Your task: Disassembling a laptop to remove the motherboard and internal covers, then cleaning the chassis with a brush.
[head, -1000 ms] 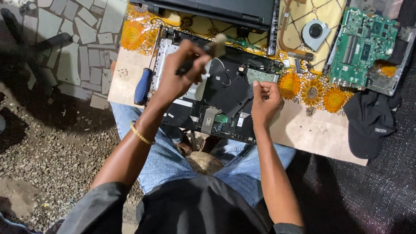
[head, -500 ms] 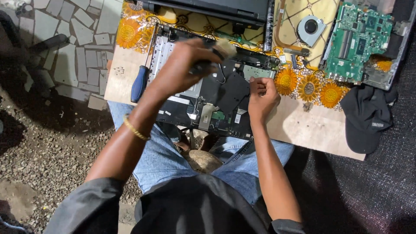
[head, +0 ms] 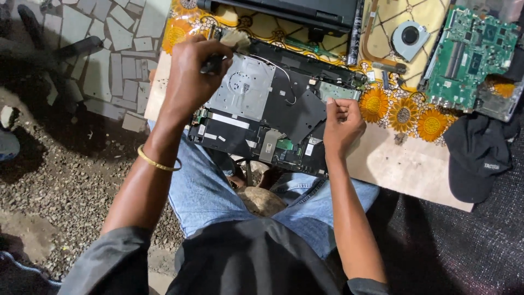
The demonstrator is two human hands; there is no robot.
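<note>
Head view: floral board [head: 404,164] on gravel [head: 65,180]; left hand [head: 191,76] grip clamped on brush [head: 224,52], right [head: 343,123] fisted.

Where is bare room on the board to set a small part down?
The plain board between the right hand, the sunflower cloth and the black cap is bare. Crowded: the cloth's top holds the fan and green circuit board; the left hand brushes the open laptop base.

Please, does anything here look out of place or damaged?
The laptop base lies opened, hanging over the board's near edge above the knees. Its green circuit board and fan lie loose apart. The left hand holds a brush; no damage shows.
</note>
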